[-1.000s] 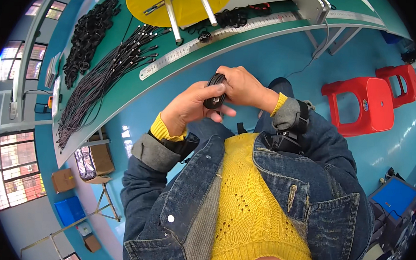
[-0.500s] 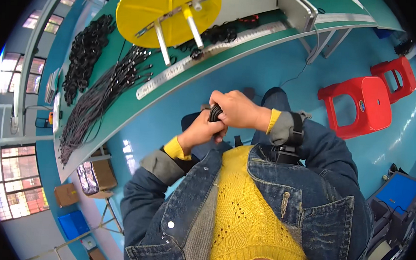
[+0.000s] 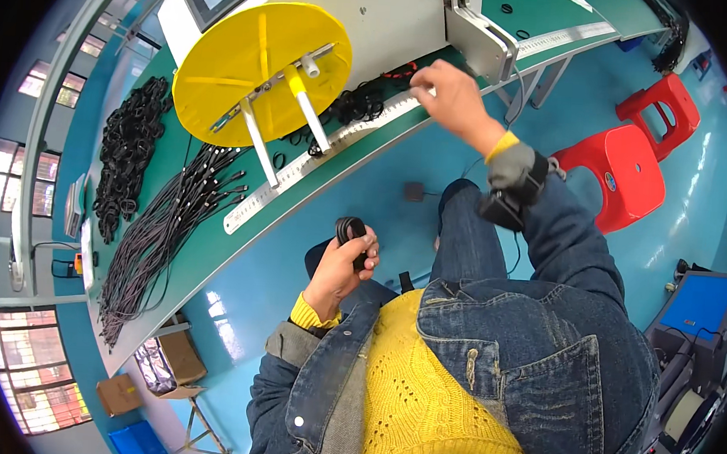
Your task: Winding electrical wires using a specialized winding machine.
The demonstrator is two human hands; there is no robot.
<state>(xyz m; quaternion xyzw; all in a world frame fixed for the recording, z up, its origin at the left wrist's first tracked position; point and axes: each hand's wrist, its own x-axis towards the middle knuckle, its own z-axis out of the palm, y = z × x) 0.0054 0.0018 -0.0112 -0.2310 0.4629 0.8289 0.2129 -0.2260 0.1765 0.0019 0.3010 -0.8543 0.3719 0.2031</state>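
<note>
My left hand (image 3: 343, 263) is wrapped round a small coiled black cable (image 3: 349, 227), whose loops stick out above the thumb in front of my lap. My right hand (image 3: 457, 102) is raised over the front edge of the bench, its fingers bent and a little apart, with nothing visible in them. Just left of its fingertips lies a pile of black bands or ties (image 3: 361, 104), with a few red bits (image 3: 406, 71) among them. A winding machine (image 3: 368, 19) with a yellow disc (image 3: 261, 71) and two metal prongs stands behind.
Along the green bench (image 3: 187, 245) lie a bundle of straight dark cables (image 3: 163, 231), a heap of coiled black cables (image 3: 131, 154) and a long metal ruler (image 3: 252, 208). Red plastic stools (image 3: 633, 177) stand at the right. Cardboard boxes (image 3: 179, 361) sit at the lower left.
My hands have parted. The right has let go of the coiled cable and swung up and right to the bench; the left keeps the coil, slightly lower. The view has shifted.
</note>
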